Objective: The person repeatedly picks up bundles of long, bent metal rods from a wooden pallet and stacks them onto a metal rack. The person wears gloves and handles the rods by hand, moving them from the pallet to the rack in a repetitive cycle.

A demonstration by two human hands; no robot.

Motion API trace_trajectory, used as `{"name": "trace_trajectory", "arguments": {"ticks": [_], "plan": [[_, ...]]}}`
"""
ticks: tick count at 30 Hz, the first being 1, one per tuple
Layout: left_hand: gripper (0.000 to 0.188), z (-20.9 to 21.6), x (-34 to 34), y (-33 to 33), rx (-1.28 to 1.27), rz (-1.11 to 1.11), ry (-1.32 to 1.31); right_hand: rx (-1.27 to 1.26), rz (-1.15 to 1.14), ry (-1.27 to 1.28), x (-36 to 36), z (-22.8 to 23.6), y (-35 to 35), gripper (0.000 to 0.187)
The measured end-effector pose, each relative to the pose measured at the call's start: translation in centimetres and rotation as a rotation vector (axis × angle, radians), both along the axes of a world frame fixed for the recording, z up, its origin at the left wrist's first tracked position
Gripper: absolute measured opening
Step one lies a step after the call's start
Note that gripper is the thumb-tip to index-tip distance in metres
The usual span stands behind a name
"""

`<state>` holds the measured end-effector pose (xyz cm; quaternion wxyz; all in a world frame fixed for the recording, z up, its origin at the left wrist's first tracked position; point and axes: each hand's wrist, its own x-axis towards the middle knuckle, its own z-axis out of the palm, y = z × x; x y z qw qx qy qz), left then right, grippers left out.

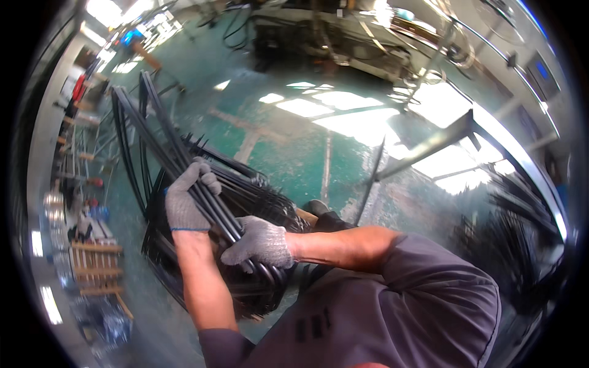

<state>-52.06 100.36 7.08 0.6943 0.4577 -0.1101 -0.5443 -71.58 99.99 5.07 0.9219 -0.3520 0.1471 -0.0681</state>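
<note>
Both my hands wear grey knitted gloves and are closed around a bundle of long black metal bars (218, 213). My left hand (187, 199) wraps the bundle about midway, with fingers curled over the top. Closer to my body, my right hand (261, 242) grips the near end, its thumb lying along the bars. From there the bars slant up to the far left, where they bend sharply downward. A pile of similar black bars (270, 205) lies beneath and beyond my hands, partly hidden by them.
To the right stands a metal frame (429, 144) with more dark bars (512, 245) stacked by it. Machinery (343, 49) stands across the green floor (294, 153). On the left are a wooden pallet (97, 270) and cluttered racks. A shoe (316, 207) shows beside the pile.
</note>
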Motion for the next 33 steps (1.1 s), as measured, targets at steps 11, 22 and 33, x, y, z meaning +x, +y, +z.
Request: {"name": "trace_trajectory", "arguments": {"ticks": [11,22,33], "plan": [[0.025,14.0,-20.4,1.6,-0.137,-0.357,-0.108,-0.178,-0.301,-0.099,-18.6,8.8,7.9,0.029],[0.019,11.3,-54.5,1.0,-0.169,-0.719,-0.236,-0.126,-0.798,-0.270,-46.7,4.7,13.8,0.024],[0.030,-2.8,-91.6,9.7,-0.230,-1.619,-0.138,-0.130,-1.459,0.330,-82.1,-4.9,26.5,0.033]]}}
